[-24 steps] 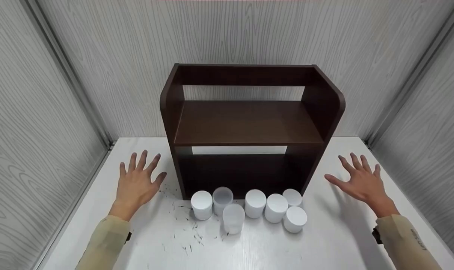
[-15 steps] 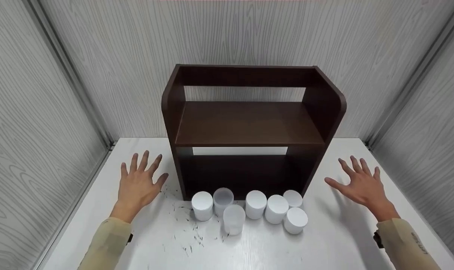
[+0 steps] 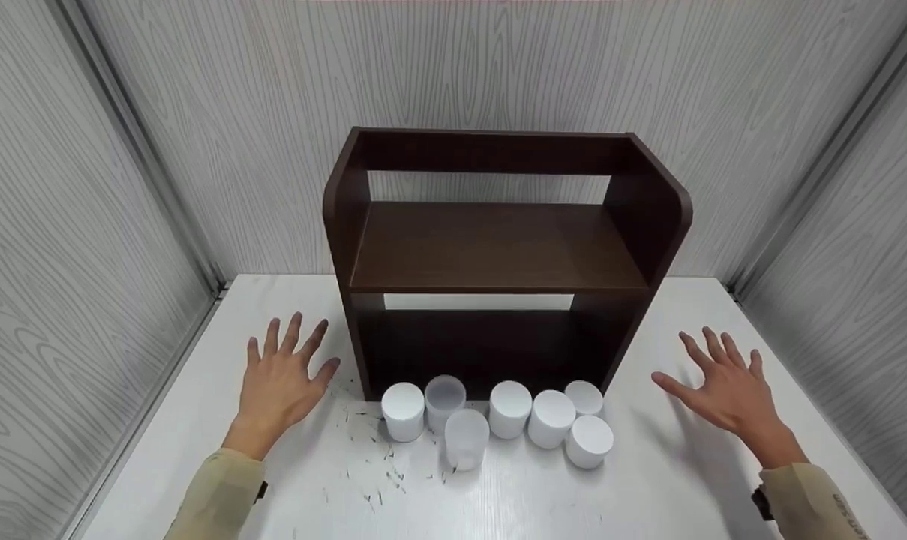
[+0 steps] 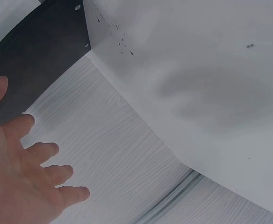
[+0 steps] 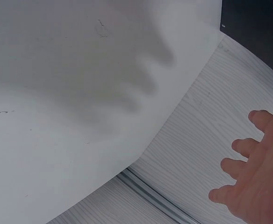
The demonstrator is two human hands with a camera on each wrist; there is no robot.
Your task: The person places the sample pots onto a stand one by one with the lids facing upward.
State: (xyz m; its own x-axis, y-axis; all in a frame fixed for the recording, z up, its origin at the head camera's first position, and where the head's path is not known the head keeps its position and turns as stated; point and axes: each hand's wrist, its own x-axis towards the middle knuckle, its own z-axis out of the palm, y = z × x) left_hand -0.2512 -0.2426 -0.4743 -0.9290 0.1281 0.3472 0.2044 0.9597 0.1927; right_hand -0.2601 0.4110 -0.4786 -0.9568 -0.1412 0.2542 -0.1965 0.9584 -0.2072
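Note:
My left hand (image 3: 277,386) hovers palm down over the table, left of a dark brown two-tier shelf (image 3: 498,247), with its fingers spread and nothing in them. On the shelf's other side my right hand (image 3: 731,394) is held the same way, also holding nothing. Several white lidded jars (image 3: 510,409) stand along the shelf's front edge. Among them are two translucent cups, a rear cup (image 3: 445,397) and a front cup (image 3: 467,440). In the wrist views, the left palm (image 4: 15,182) and right palm (image 5: 262,186) appear near the shelf's outer side panels.
The white table (image 3: 513,502) has dark scuff marks (image 3: 382,476) left of the cups. Pale wood-grain walls enclose the back, the left (image 3: 70,262) and the right (image 3: 858,262). Both tiers of the shelf are open at the front.
Both hands have drawn slightly back toward the person, fingers still spread. The shelf, jars and cups have stayed where they were.

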